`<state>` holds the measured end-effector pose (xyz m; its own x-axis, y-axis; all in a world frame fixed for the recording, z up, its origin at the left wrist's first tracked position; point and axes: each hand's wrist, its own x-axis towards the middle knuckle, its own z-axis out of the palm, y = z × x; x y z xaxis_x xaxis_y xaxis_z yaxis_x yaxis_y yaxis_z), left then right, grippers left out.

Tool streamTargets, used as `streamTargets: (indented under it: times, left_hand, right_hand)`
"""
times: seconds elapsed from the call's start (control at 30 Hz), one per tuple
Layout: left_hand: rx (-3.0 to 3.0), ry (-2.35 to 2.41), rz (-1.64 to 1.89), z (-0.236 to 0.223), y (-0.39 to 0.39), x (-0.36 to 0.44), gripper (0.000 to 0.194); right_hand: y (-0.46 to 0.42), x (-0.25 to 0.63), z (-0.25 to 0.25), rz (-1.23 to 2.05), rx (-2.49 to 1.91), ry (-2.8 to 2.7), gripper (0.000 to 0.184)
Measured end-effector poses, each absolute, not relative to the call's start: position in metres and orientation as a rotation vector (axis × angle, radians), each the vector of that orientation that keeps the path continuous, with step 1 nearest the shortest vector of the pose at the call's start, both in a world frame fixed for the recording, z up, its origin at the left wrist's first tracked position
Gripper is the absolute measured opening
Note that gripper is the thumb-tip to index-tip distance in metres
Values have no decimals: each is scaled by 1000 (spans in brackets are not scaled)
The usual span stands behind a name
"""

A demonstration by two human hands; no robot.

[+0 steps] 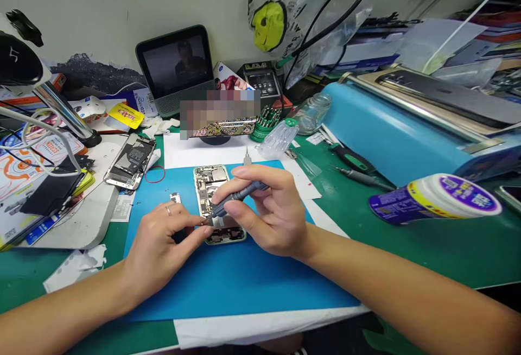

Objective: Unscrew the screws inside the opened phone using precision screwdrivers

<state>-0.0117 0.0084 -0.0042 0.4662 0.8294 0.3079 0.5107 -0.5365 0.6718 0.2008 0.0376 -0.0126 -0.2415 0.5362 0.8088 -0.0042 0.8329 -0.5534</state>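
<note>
An opened smartphone lies on the blue mat, its inner parts exposed. My right hand is closed around a grey precision screwdriver, held slanting over the phone with its tip down and to the left. At the phone's left edge, the thumb and forefinger of my left hand pinch together close to the screwdriver's tip. Whatever is between those fingers is too small or too hidden to make out. A small metal part sits on the mat just beyond my left hand.
Another opened phone rests on a white box at left, under a metal lamp stand. Behind the mat are a screen device and a green bit holder. Rightward stand a blue machine and a purple-and-white tub.
</note>
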Motion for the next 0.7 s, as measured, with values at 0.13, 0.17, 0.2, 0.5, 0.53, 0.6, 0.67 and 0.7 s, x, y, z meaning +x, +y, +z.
streamTargets:
  times: [0.13, 0.17, 0.2, 0.5, 0.53, 0.6, 0.67, 0.7]
  left_hand:
    - [2215, 1112, 869, -4, 8, -11, 10]
    - [2213, 1114, 873, -3, 8, -11, 10]
    - [2211, 1114, 875, -3, 8, -11, 9]
    - [2210, 1106, 867, -4, 8, -11, 10]
    - [2210, 1104, 868, -3, 8, -11, 10]
    - [2211, 1098, 869, -3, 9, -10, 10]
    - [2213, 1095, 870, -3, 9, -10, 9]
    - [2215, 1095, 870, -3, 9, -11, 9]
  right_hand:
    - [37, 201, -12, 499, -411, -1762, 46]
    - [37, 201, -12, 499, -412, -1761, 46]
    - [37, 201, -12, 501, -413, -1763, 46]
    - [38, 202, -13, 542, -432, -1766, 42]
    - [38, 202, -13, 543, -434, -1767, 41]
    - [38, 202, -14, 550, -439, -1765, 41]
    - [38, 202, -14, 558, -439, -1767, 40]
    - [38, 202, -14, 560, -441, -1769, 40]
